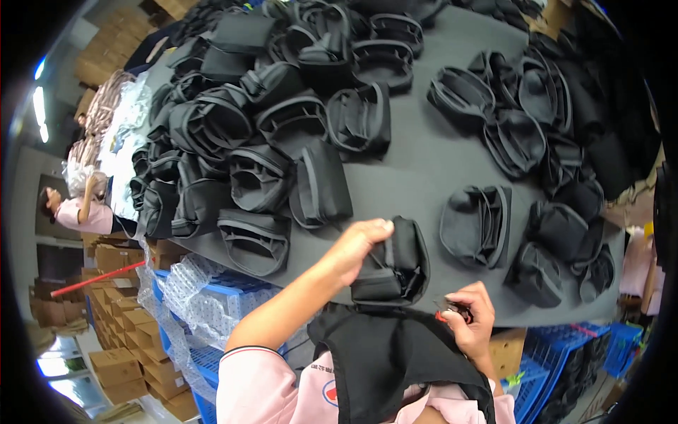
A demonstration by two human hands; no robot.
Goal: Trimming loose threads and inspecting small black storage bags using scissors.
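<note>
Black bag [411, 247]: one, part-open, lying at the near edge of the grey table [399, 187], about midway along. Left hand [366, 242]: half-closed on the bag's upper left side, thumb end showing on top, probably to keep the soft body steady against the surface; hidden finger ends, so exact grip not tellable. Right hand [474, 318]: curled nearly closed around a small dark-and-red tool [452, 309], apparently snips, held at the near edge, right of the bag and apart from it, perhaps to keep the tip off the cloth. Similar bags [261, 159]: crowded toward the left edge, many mouth-open; smaller cluster [519, 138] toward the right edge, presumably parted to keep two lots distinct. Single bag [477, 226]: set between cluster and near edge, within easy reach. Blue crates [537, 360]: below the near edge, likely for storage.
</note>
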